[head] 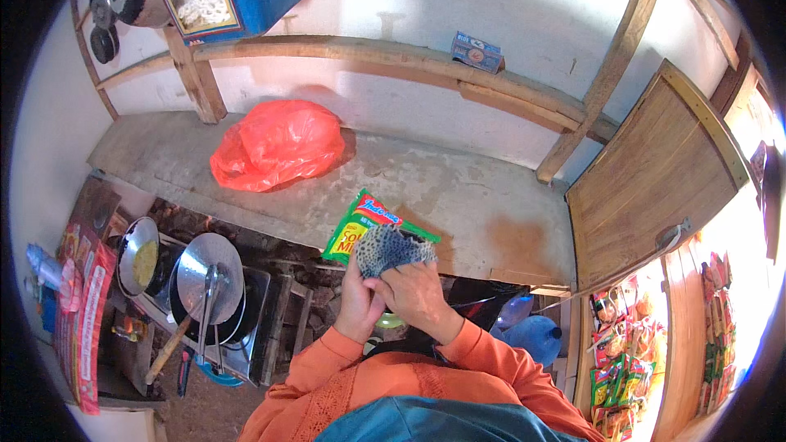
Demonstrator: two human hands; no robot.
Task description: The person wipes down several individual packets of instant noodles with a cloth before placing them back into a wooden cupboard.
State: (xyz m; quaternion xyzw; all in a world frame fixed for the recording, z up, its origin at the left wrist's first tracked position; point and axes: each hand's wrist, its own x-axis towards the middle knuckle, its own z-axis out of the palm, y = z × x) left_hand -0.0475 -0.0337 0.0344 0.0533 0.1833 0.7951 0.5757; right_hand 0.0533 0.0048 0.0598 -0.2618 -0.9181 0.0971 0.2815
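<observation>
My left hand [357,304] and my right hand [417,294] are close together in front of my body, over the near edge of a concrete counter [417,166]. Between them they hold a small black-and-white spotted cloth item [393,248], whose exact kind I cannot tell. A green instant noodle packet [347,239] shows just beyond the cloth; whether my left hand also grips it is hidden. Further back on the counter lies a bulging red plastic bag [282,144].
To the left, a metal wok [144,258] and a large metal lid or pan [210,282] with tongs stand on a gas stove [258,319]. A wooden door [657,190] stands at the right, near hanging snack packets [620,374]. A small blue box [477,52] rests on the wall beam.
</observation>
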